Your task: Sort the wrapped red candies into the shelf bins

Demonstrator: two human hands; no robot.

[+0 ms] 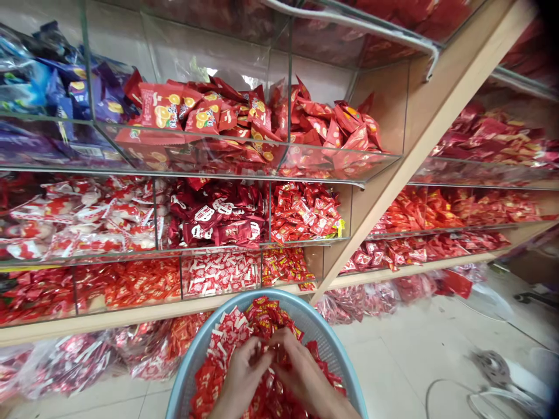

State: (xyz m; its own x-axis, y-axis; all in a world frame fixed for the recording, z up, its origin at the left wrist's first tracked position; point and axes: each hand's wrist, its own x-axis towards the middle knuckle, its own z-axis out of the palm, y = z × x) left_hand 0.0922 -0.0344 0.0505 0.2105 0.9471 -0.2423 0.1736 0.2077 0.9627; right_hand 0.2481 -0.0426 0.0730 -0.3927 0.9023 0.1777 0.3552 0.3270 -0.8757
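Note:
A light blue mesh basket [198, 349] sits low in front of me, heaped with small red and white candy packets [227, 334]. Both my hands are down in that heap. My left hand [240, 375] has its fingers curled into the packets. My right hand [301, 372] lies beside it, fingers bent and pinching among the wrappers, the fingertips of both hands almost meeting. What exactly each hand grips is buried in the pile.
Shelves with clear plastic bins [244, 157] of red packets rise behind the basket, purple and blue packs [65, 87] at the top left. Bagged candy [65, 361] lies on the tiled floor under the lowest shelf. A wooden upright [419, 139] slants right; cables [480, 396] lie on the floor.

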